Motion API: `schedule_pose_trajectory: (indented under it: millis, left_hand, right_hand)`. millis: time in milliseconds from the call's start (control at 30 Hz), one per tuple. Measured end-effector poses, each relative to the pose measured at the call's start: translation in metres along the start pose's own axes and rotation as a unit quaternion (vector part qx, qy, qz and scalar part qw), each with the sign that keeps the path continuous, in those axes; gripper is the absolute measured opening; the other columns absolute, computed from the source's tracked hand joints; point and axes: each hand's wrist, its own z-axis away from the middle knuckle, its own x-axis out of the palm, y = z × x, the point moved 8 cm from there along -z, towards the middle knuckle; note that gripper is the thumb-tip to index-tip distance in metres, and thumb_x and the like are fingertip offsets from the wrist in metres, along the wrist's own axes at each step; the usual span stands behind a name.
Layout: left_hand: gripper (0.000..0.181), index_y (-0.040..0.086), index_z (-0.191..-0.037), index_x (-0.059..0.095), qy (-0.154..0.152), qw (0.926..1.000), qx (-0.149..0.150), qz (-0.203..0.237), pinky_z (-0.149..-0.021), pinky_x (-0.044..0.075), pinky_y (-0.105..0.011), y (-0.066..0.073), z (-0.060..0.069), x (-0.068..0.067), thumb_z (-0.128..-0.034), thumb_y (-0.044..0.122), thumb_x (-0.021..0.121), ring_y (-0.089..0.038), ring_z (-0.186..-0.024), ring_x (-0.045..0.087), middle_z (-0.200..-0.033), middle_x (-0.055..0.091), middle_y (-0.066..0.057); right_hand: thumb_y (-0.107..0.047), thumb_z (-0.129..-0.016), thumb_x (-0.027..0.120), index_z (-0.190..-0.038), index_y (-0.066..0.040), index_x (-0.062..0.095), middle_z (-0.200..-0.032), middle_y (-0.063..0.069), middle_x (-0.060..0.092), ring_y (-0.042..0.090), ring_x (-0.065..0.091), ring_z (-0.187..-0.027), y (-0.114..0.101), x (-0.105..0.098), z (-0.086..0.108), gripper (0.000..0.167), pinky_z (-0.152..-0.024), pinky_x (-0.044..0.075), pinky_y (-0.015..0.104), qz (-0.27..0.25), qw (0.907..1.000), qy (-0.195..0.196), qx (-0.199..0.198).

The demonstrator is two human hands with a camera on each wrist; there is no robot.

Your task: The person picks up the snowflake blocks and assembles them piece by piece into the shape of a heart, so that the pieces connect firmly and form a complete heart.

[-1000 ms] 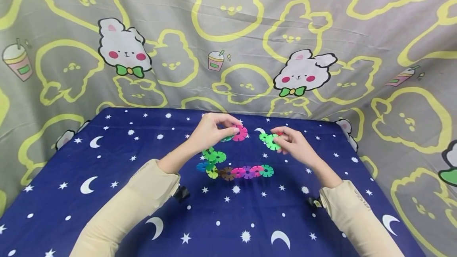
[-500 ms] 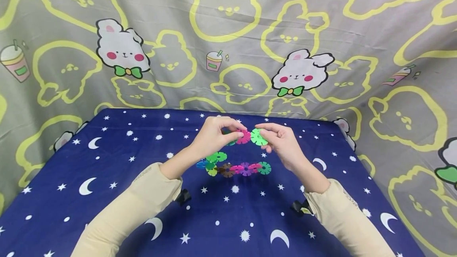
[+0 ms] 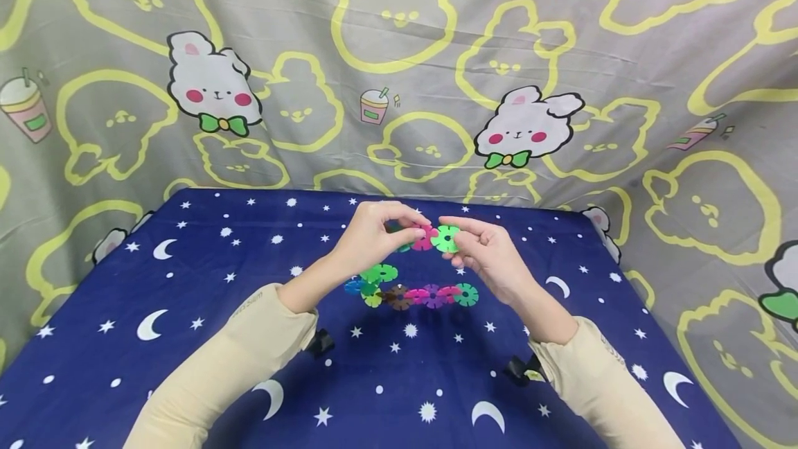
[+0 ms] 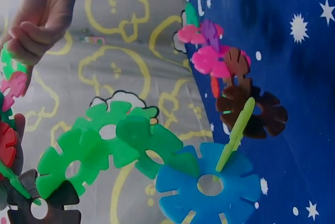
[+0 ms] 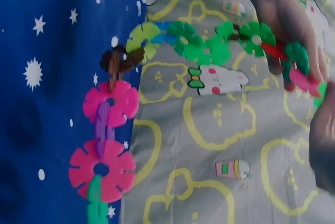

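My left hand (image 3: 377, 233) pinches a pink notched flower disc (image 3: 424, 238) between thumb and fingers. In my right hand (image 3: 492, 251) is a light green flower disc (image 3: 445, 239), its edge meeting the pink disc's edge; whether the slots interlock I cannot tell. The pink disc ends a chain of interlocked discs that curves down below my hands. Along it are green discs (image 3: 380, 273), a blue disc (image 4: 235, 198), a brown disc (image 3: 399, 298), a purple disc (image 3: 433, 296) and a teal disc (image 3: 466, 294) at the other end. My left fingers partly hide the chain's upper part.
A dark blue cloth (image 3: 374, 366) printed with moons and stars covers the table. Behind it hangs a grey curtain (image 3: 430, 75) with yellow outlines and white rabbits. The chain's lower run hangs or lies in front of my hands.
My right hand has moved left, bringing the light green disc up against the pink one. My left hand has shifted slightly right. The chain's lower run stays nearly in place.
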Motion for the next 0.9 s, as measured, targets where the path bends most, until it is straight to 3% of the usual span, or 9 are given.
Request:
schedule_pose_trajectory:
  millis: [100,200,467,733,900]
  left_hand:
    - [0.013,0.004,-0.092,0.072,-0.01,0.9997,-0.002,0.023,-0.046,0.041,-0.022,0.0,-0.0005,-0.001,-0.0799,0.008,0.069,-0.012,-0.059,0.058,-0.072,0.067,-0.003]
    - [0.013,0.003,-0.092,0.071,-0.022,0.9988,0.002,0.044,-0.045,0.041,-0.023,0.0007,0.0002,-0.0001,-0.0804,0.007,0.068,-0.014,-0.059,0.058,-0.073,0.067,-0.004]
    - [0.012,0.003,-0.09,0.072,-0.016,0.999,0.015,0.039,-0.05,0.046,-0.023,0.0025,0.0021,-0.0017,-0.079,0.007,0.069,-0.008,-0.061,0.057,-0.076,0.068,-0.004]
    - [0.011,0.003,-0.087,0.072,-0.002,0.9998,0.01,0.015,-0.049,0.046,-0.023,0.0029,0.0003,-0.0059,-0.0777,0.007,0.071,-0.008,-0.059,0.058,-0.074,0.069,-0.005]
    - [0.01,0.003,-0.087,0.073,-0.009,0.9999,-0.005,0.008,-0.05,0.046,-0.022,-0.0008,0.0039,-0.002,-0.0773,0.007,0.071,-0.01,-0.064,0.055,-0.069,0.068,-0.003]
  right_hand:
    - [-0.01,-0.09,0.057,-0.13,0.008,0.043,-0.085,-0.002,0.068,0.01,0.065,-0.079,-0.0009,0.0041,0.0013,0.046,-0.071,0.051,0.018,-0.066,0.9949,-0.076,-0.005]
    - [-0.018,-0.086,0.063,-0.125,-0.001,0.051,-0.094,0.0,0.067,0.01,0.064,-0.083,0.0007,0.0038,0.0019,0.044,-0.073,0.05,0.018,-0.101,0.9887,-0.111,-0.004]
    - [-0.014,-0.088,0.06,-0.113,-0.014,0.062,-0.09,-0.003,0.065,0.009,0.059,-0.077,0.0035,0.0011,0.0018,0.025,-0.072,0.05,0.021,-0.024,0.9945,-0.1,-0.022]
    - [0.002,-0.084,0.052,-0.118,0.003,0.056,-0.078,-0.004,0.064,0.012,0.058,-0.07,0.0029,0.0048,-0.0041,0.034,-0.068,0.049,0.023,0.074,0.9942,-0.076,-0.019]
    - [0.003,-0.086,0.051,-0.116,-0.001,0.058,-0.08,-0.004,0.065,0.011,0.06,-0.072,0.0061,0.0089,-0.0053,0.032,-0.066,0.05,0.023,0.068,0.994,-0.086,-0.01]
